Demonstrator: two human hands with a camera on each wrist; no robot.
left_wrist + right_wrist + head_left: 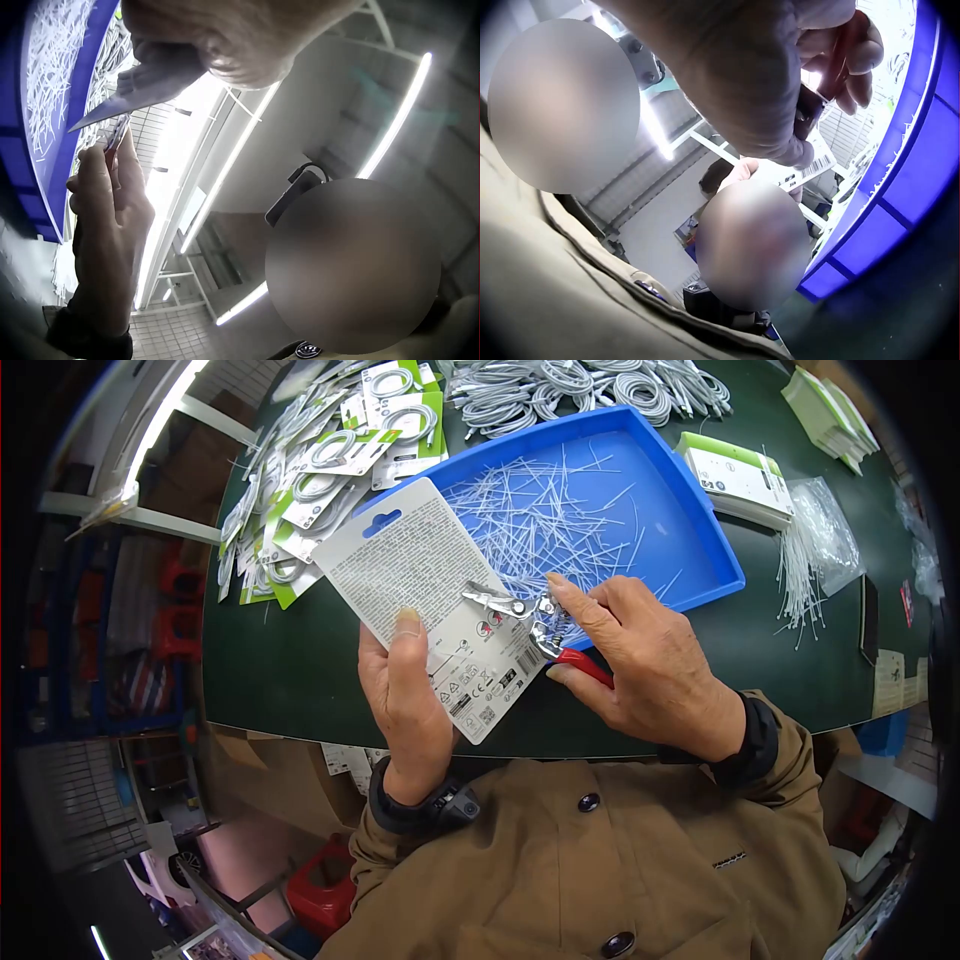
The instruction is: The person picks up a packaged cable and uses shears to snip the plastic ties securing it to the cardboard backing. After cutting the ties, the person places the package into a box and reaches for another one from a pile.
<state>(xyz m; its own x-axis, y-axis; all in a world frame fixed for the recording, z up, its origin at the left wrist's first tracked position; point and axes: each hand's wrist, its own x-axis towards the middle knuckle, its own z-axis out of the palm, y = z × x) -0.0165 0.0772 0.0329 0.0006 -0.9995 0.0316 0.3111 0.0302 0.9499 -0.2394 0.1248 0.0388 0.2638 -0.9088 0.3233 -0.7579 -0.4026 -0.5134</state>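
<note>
In the head view my left hand (405,695) grips a printed white packaging card (410,565) by its lower left edge, thumb on top. The card is tilted and has a blue-edged hanging slot at its upper end. My right hand (665,665) holds red-handled metal pliers (545,638), whose silver head overlaps the card's right side near the printed symbols. The right wrist view shows the red handle (841,56) within the curled fingers, with the card's barcode (817,166) beyond. In the left wrist view the card (150,88) appears nearly edge-on.
A blue tray (670,525) behind the card holds many thin white plastic strands (540,520). Carded cables (320,490) pile up at left, loose coiled grey cables (590,390) at the back. Stacked cards (735,480), a strand bundle (798,585) and a plastic bag (825,535) lie right.
</note>
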